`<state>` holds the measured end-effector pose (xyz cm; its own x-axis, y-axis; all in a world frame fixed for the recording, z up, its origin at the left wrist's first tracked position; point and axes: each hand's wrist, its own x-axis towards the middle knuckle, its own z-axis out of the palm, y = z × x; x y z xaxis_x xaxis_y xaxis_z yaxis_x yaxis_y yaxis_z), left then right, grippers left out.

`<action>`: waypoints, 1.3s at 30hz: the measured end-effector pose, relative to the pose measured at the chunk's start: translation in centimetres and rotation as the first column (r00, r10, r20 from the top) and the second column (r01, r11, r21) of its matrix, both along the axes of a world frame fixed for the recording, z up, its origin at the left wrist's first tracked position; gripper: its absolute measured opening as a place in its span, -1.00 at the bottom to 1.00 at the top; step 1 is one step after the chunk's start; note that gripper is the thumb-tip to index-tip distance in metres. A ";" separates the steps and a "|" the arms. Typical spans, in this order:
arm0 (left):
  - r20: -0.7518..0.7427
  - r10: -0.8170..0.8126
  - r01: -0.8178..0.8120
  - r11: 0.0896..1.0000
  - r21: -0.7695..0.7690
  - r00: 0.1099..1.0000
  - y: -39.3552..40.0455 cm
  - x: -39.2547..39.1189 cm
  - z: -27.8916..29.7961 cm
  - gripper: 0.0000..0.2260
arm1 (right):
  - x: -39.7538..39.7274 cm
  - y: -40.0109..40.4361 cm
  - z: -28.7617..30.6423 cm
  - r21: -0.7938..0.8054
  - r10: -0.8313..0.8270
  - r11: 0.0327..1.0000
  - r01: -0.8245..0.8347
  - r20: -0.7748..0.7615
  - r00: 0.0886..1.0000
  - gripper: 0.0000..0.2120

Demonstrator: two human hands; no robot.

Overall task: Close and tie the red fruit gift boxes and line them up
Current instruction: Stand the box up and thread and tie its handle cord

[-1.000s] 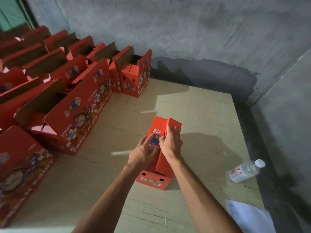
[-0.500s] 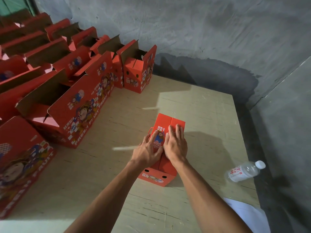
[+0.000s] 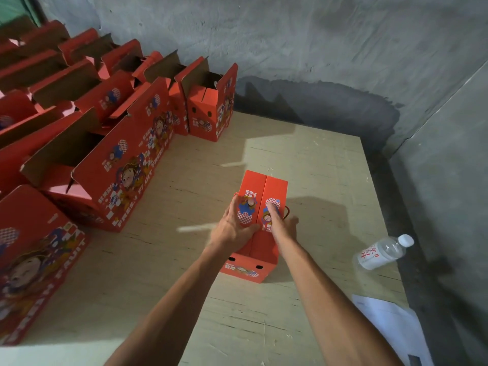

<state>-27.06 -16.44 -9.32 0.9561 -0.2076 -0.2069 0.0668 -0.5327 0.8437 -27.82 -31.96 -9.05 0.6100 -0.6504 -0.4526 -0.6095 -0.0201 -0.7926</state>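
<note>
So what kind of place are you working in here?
Probably a bare storeroom or packing area: rough concrete walls, a plywood worktop, and rows of open red boxes waiting to be closed.

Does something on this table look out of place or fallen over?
Yes. A water bottle lies on its side near the table's right edge, and white paper overhangs that edge. Neither belongs with the boxes.
</note>
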 end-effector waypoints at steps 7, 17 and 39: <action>-0.672 0.089 -0.212 0.972 -0.105 0.735 1.9 -0.4 0.5 0.19 | -3.3 -0.1 -2.1 0.453 -0.054 0.885 0.107 -0.129 0.990 -0.26; -0.558 0.408 -0.679 0.573 -0.460 0.723 0.7 0.9 2.4 -0.32 | -3.7 -1.9 0.4 0.581 -0.318 0.775 0.251 0.016 0.948 -0.92; 0.640 -0.032 -0.042 0.994 0.101 0.768 -3.0 6.6 15.7 -0.84 | 2.8 0.6 13.0 0.218 0.368 0.865 -0.453 0.339 0.866 -0.89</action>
<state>-20.46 -19.45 6.41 0.8752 -0.2158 0.4329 -0.4654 -0.6198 0.6319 -25.00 -31.35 3.95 0.9190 -0.1830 -0.3492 -0.3498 0.0300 -0.9363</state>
